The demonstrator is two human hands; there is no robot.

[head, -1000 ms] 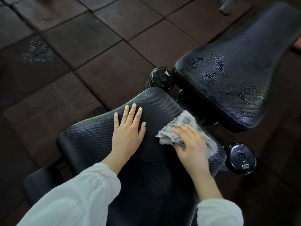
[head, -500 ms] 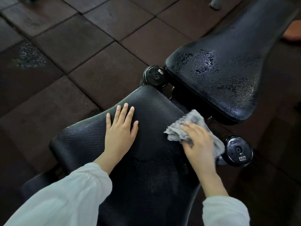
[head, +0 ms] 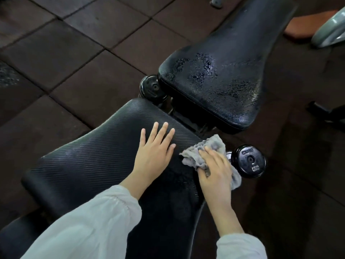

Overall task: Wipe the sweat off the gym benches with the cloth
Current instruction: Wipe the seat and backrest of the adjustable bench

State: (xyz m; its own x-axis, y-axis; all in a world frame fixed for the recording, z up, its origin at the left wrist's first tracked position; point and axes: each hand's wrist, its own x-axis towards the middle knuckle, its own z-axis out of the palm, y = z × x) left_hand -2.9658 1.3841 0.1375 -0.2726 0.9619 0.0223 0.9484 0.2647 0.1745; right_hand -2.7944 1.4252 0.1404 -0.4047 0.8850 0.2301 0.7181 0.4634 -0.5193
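A black ribbed bench pad (head: 93,165) lies right below me. My left hand (head: 153,156) rests flat on it, fingers straight and spread. At the pad's right edge my right hand (head: 216,174) grips a crumpled grey cloth (head: 194,156) and presses it onto the surface; part of the cloth hangs off the edge under my palm. Faint damp speckles show on the pad just below that hand. Beyond a gap, a second black pad (head: 224,81) stretches up and to the right, its near end covered with shiny wet droplets.
Two round black knobs (head: 152,88) (head: 249,161) stick out at the joint between the pads. Dark rubber floor tiles (head: 84,71) surround the bench. At the top right are an orange pad (head: 308,25) and a grey metal part (head: 330,32). A black frame bar (head: 326,111) lies at the right.
My right hand has slid the cloth toward the pad's right edge, near the right knob. The left hand stays flat on the pad. My view has shifted, showing more of the far pad.
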